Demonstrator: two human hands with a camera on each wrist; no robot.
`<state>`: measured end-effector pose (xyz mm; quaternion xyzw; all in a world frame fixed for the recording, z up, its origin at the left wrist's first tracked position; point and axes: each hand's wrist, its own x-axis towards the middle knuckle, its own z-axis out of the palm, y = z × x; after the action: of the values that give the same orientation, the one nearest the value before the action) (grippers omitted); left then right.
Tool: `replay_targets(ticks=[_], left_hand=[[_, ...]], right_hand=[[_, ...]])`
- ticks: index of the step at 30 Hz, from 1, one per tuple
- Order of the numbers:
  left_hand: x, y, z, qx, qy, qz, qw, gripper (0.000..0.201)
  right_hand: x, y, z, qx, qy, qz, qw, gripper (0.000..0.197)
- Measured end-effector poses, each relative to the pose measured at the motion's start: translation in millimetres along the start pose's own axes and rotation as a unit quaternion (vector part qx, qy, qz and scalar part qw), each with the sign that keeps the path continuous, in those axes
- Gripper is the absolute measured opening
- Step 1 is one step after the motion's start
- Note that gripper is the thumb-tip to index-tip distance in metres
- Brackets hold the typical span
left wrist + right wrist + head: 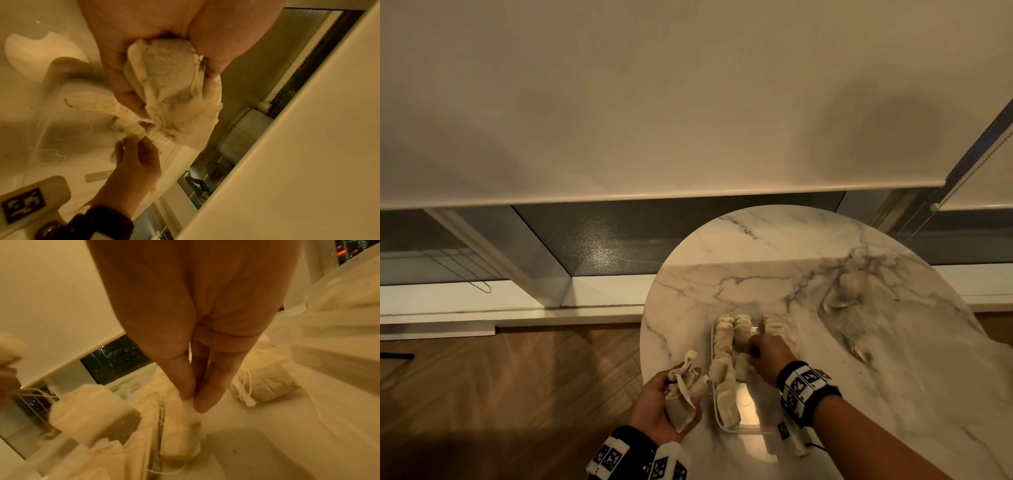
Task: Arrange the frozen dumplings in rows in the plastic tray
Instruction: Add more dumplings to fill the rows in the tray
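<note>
- The left hand (654, 402), low and left of centre in the head view, has its grip closed around a bunch of dumplings (683, 390); they look like small cloth pouches with strings, and the left wrist view shows one (164, 78) bulging between the palm and the curled fingers.
- That hand sits at the near left edge of the round marble table (825, 260), just beside the plastic tray (748, 416).
- The tray is clear, with its long side running away from the camera at the lower centre of the frame; a bare patch of its floor shows at the near end.
- A row of dumplings (722, 356) lies along the tray's left side from near end to far end; a second row (743, 329) starts beside it at the far end, and more pouches (777, 325) sit at the far right.
- The right hand (768, 354) reaches over the middle of the tray; in the right wrist view its thumb and fingertips (207, 402) pinch the top edge of one dumpling (183, 426) standing in the second row, so the grip is closed on it.
- Further back, at the right of the frame, a crumpled clear bag (849, 308) lies on the table, well apart from the tray.
- Beyond the table a pale roller blind (654, 102) fills the upper frame above a dark window strip.
</note>
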<state>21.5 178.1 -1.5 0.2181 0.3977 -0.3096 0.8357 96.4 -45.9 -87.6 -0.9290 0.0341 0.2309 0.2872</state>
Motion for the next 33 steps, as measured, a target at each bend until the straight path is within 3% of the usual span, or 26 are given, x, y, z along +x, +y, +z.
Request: replay_targets(ticks=[13,24,31,33], left_hand=[[-19.1,13.3,-4.5,-0.055,-0.032,0.035,0.997,0.028],[-28.7,10.8,3.9,-0.034,-0.023,0.037,0.998,0.032],[-37.7,5.6,10.9,-0.028,-0.041,0.027,0.998,0.028],[-41.2,4.6,14.4,-0.035,-0.052,0.025,0.998,0.028]], right_hand=[[23.1,-12.4,2.7,-0.015,0.099,-0.018,0.995,0.017],[23.0,-17.5,-3.3,0.009,0.114,0.018,0.993,0.014],[-13.5,-26.2,-16.6,0.081,0.152,-0.010,0.985,0.016],[-36.9,-32.4,-19.2,0.135,0.114,-0.047,0.983,0.017]])
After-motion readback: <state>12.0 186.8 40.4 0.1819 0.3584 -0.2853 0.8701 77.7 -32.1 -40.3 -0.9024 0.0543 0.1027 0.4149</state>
